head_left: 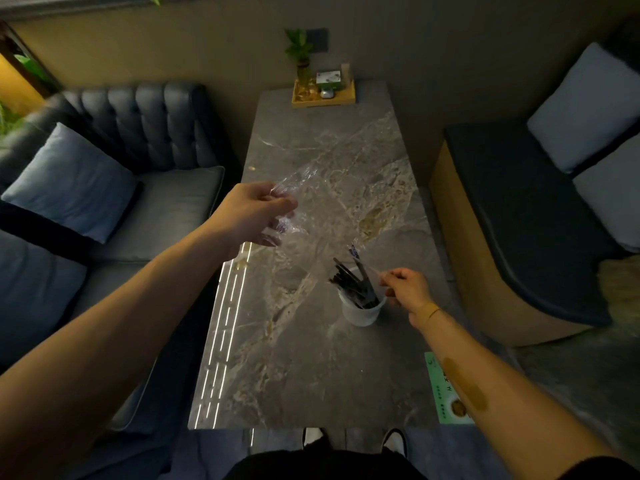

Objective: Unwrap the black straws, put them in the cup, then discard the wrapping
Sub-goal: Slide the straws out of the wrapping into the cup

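Left hand [254, 214] raised over the marble surface [311, 358], fingers pinched shut on the clear plastic wrapping [311, 202], which hangs down toward the white cup [360, 311]. Black straws [353, 284] stand bunched in the cup. Right hand [407, 289] just beside the cup rim, fingers curled; can't tell if gripping anything.

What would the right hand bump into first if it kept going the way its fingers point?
Probably the black straws standing in the white cup. The right hand points left, with its fingertips right beside them. Depth is hard to judge, so it might touch the cup's rim first.
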`<action>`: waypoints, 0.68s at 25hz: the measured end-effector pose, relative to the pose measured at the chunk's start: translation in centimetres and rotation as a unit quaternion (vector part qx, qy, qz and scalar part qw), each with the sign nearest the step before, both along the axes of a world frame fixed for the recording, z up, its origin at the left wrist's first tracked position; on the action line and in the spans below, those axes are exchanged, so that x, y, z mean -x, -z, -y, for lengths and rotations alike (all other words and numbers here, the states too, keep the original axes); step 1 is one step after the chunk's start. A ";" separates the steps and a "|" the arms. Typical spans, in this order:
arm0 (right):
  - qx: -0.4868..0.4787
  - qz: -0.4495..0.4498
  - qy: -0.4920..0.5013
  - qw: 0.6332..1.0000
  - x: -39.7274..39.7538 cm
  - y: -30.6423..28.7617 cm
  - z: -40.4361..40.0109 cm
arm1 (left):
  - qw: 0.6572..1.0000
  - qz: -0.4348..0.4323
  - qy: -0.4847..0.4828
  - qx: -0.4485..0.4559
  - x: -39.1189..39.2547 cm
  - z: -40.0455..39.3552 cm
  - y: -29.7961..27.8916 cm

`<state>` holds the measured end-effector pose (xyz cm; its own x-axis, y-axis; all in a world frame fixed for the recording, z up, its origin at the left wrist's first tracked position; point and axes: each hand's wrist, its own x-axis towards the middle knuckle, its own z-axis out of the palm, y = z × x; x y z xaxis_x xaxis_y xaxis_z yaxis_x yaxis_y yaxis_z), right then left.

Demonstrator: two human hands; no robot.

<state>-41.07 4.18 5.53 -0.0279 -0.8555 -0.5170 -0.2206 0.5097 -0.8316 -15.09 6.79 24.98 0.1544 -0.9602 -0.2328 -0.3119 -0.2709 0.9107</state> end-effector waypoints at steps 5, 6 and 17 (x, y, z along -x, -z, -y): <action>-0.019 0.023 0.014 0.999 0.3 0.1 -0.1 | 1.000 0.005 0.006 0.004 0.4 0.2 -0.4; -0.018 0.026 0.012 0.999 0.4 0.0 -0.1 | 1.000 0.004 0.003 0.006 0.2 0.2 -0.3; 0.001 0.040 -0.008 0.999 -0.6 -2.5 -0.3 | 0.999 -0.003 -0.044 0.006 -3.2 -1.3 0.6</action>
